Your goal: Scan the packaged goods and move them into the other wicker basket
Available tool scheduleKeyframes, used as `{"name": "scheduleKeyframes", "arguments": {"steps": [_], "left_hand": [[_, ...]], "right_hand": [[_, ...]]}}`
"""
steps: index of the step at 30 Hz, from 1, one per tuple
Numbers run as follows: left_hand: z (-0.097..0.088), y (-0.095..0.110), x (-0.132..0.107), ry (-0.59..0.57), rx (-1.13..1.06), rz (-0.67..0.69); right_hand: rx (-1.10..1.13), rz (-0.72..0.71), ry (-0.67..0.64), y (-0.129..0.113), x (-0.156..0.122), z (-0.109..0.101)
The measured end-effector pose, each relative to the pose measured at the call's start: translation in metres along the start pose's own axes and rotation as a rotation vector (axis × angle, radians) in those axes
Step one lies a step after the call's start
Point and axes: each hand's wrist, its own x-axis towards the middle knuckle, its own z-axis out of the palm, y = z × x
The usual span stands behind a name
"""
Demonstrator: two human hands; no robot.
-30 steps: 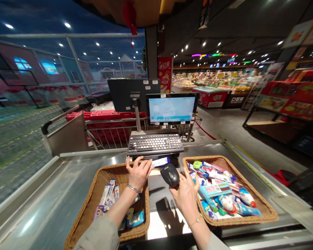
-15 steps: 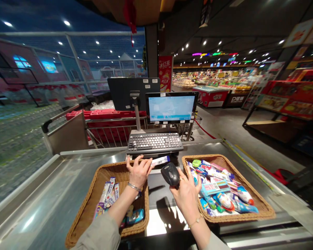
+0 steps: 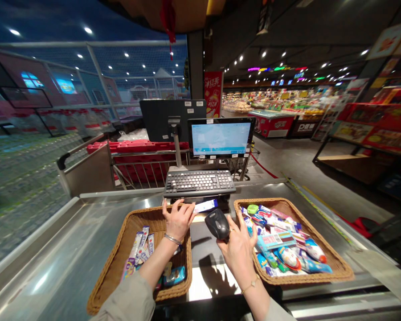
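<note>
My left hand [image 3: 177, 220] is closed on a small white and blue packet [image 3: 205, 206], held level just below the keyboard [image 3: 198, 182]. My right hand [image 3: 238, 247] grips a black handheld scanner [image 3: 217, 224], its head turned toward the packet. A wicker basket [image 3: 112, 273] on my left holds a few long packets and blue wrapped items, partly hidden by my forearm. The wicker basket [image 3: 337, 264] on my right is filled with several colourful wrapped goods.
A lit till screen [image 3: 219, 138] stands behind the keyboard, with a second dark screen [image 3: 172, 119] facing away. The baskets sit on a steel counter [image 3: 67, 258]. Red shopping trolleys [image 3: 137, 162] are parked behind the till. Store aisles and shelves stretch to the right.
Almost nothing moved: both hands stay in place with the packet and scanner. The view shifted slightly.
</note>
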Motion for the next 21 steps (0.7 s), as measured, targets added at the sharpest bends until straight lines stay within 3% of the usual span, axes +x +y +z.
{"name": "scheduleKeyframes", "arguments": {"steps": [11, 21], "left_hand": [[0.0, -0.001, 0.0, 0.006, 0.008, 0.01], [0.005, 0.019, 0.017, 0.004, -0.029, 0.014]], "right_hand": [[-0.031, 0.001, -0.002, -0.005, 0.003, -0.006], [-0.234, 0.124, 0.014, 0.018, 0.001, -0.017]]}}
